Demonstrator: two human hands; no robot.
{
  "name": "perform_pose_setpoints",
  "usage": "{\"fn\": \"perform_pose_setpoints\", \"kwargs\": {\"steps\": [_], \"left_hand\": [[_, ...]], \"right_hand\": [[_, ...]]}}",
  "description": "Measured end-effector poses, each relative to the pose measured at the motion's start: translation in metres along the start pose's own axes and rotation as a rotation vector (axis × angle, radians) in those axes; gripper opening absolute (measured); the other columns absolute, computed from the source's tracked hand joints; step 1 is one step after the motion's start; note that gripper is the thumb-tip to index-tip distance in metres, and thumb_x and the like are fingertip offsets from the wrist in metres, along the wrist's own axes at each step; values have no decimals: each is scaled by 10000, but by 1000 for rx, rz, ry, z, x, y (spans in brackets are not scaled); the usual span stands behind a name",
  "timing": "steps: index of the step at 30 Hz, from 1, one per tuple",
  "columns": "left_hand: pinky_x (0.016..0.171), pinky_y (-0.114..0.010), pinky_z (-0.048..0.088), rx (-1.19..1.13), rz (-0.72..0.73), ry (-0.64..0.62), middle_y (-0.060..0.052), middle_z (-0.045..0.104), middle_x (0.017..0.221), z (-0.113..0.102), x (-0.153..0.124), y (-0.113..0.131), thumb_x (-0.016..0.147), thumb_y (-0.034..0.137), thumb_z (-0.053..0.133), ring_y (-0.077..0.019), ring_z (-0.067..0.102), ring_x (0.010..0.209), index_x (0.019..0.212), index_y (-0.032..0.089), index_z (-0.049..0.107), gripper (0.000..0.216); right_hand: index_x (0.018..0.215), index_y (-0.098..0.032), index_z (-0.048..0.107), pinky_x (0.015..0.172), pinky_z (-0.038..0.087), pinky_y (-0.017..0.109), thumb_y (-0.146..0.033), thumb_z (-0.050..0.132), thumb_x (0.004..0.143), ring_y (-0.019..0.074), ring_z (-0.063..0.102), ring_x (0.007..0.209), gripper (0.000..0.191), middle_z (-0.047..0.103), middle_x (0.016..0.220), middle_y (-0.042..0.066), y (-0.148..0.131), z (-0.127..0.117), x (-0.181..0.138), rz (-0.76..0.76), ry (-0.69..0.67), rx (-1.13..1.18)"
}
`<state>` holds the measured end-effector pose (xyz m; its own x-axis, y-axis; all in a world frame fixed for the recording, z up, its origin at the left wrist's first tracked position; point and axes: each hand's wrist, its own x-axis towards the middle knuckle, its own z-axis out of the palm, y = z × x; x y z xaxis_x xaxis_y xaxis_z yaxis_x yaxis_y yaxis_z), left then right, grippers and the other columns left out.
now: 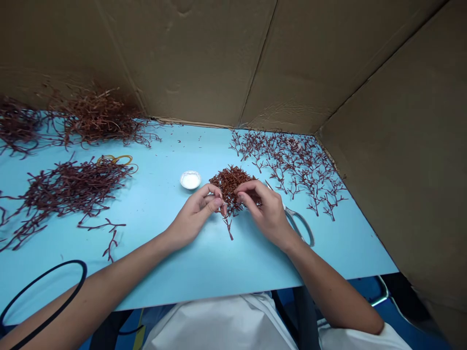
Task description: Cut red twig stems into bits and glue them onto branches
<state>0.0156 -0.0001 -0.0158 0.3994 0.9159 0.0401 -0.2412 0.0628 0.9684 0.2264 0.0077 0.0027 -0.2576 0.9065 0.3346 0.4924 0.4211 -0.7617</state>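
Observation:
My left hand (195, 214) is closed in a pinch around a small reddish-brown branched twig (229, 228), whose forked end hangs down below the fingertips. Thumb and forefinger of my right hand (268, 209) are pressed together over the right side of a heap of short brown twig pieces (231, 182); whatever they hold is too small to make out. Just left of the heap stands a small round dish (190, 180) with something white in it. Scissors (302, 227) lie partly under my right hand, handles toward me.
Many branched twigs (288, 160) are spread at the back right. On the left lie a dark reddish twig pile (76, 187), yellow bands (116, 159) and tangled brown bundles (98, 116). Cardboard walls (197, 63) enclose the blue table (156, 262). A black cable (82, 272) loops over my left forearm.

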Motion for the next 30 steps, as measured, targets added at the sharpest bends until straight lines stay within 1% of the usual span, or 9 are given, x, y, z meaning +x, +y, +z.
{"fn": "perform_pose_setpoints", "kwargs": {"steps": [4, 9, 15, 20, 30], "left_hand": [[751, -306, 448, -53, -13, -36, 7, 684, 798, -2, 1, -1, 993, 489, 698, -153, 610, 743, 989, 205, 555, 318], [728, -278, 454, -102, -32, -56, 14, 684, 792, -2, 1, 1, 996, 487, 709, -140, 620, 734, 997, 198, 562, 324], [726, -266, 460, -107, -22, -93, 12, 669, 793, 0, 0, 1, 1021, 448, 687, -132, 614, 737, 983, 189, 571, 287], [733, -262, 465, -110, -21, -104, 11, 668, 797, -1, 0, 0, 1028, 440, 678, -127, 609, 742, 982, 185, 576, 278], [759, -267, 468, -102, -30, -104, 13, 668, 802, -1, 0, 1, 1025, 458, 677, -129, 604, 760, 981, 189, 581, 289]], "right_hand": [[1023, -231, 666, 710, 539, 285, -237, 614, 1048, 154, 671, 791, 58, 742, 930, 33, -2, 5, -5, -147, -74, -1], [1034, -222, 644, 743, 560, 276, -160, 619, 1038, 159, 710, 860, 67, 751, 946, 37, -1, 9, -6, -261, -73, 57], [1037, -220, 634, 770, 564, 277, -135, 633, 1027, 155, 706, 869, 85, 739, 946, 36, -1, 9, -7, -261, -78, 58], [1030, -224, 628, 781, 570, 293, -155, 618, 1042, 161, 698, 880, 71, 730, 956, 42, -1, 8, -7, -288, -96, 66], [1041, -230, 621, 739, 552, 278, -155, 600, 1051, 149, 680, 844, 78, 719, 943, 32, 1, 9, -7, -264, -99, 73]]}}
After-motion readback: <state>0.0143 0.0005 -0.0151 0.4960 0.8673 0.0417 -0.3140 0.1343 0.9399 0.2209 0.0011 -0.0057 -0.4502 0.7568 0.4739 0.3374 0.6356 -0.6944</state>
